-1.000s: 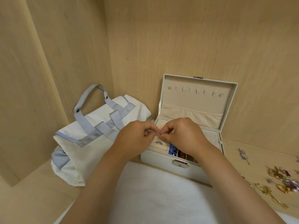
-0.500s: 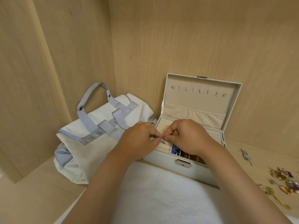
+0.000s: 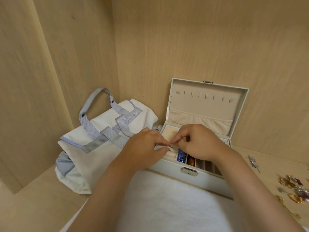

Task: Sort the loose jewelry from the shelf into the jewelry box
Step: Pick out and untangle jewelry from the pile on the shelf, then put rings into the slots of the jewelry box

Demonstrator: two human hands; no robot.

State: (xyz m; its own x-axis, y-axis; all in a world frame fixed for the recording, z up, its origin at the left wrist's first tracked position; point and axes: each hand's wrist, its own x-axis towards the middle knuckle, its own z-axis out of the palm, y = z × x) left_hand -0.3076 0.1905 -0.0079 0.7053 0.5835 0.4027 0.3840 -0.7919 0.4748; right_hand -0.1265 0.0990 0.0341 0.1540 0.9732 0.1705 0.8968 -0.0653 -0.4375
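2 hands [image 3: 199, 143] pinch a ring [image 3: 169, 149] over the jewelry box [image 3: 200, 179].

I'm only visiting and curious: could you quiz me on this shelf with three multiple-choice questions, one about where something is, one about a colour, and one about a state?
1. Where does the tote bag lie relative to the jewelry box?
A) to its left
B) to its right
C) inside it

2. What colour are the straps on the bag?
A) red
B) grey-blue
C) black

3. How is the lid of the box?
A) shut and latched
B) taken off, flat on the shelf
C) open, standing up at the back

Answers:
1 A: the bag sits left of the box, in the corner.
2 B: the straps show grey-blue against white fabric.
3 C: the lid's lined inside, with its row of hooks, faces the camera.
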